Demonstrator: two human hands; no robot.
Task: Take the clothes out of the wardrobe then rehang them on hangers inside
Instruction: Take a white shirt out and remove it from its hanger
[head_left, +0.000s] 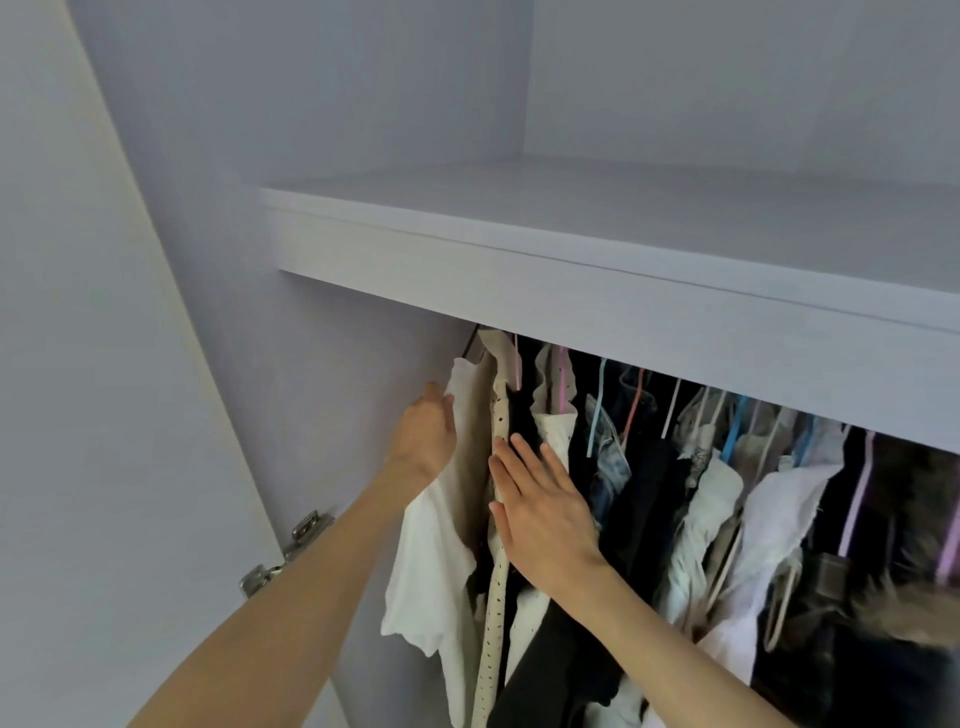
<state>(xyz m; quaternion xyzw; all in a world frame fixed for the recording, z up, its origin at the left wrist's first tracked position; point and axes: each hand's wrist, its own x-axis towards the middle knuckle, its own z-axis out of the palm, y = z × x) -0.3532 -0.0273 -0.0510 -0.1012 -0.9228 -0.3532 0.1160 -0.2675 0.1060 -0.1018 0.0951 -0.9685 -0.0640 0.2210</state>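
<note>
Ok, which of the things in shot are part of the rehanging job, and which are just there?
Part of the job:
- white garment, gripped near its top by the left hand
- dotted cream garment, with the right hand flat beside it
- row of hung clothes
- coloured hangers

Just there:
- shelf above
- door hinge

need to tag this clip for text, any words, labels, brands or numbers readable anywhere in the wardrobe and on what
None: no readable text shows in this view.
The hanging clothes, such as the white short-sleeved top and the cream dotted garment, show no legible label or print.
The pale lilac wardrobe shelf and the metal door hinge carry no visible markings.
</note>
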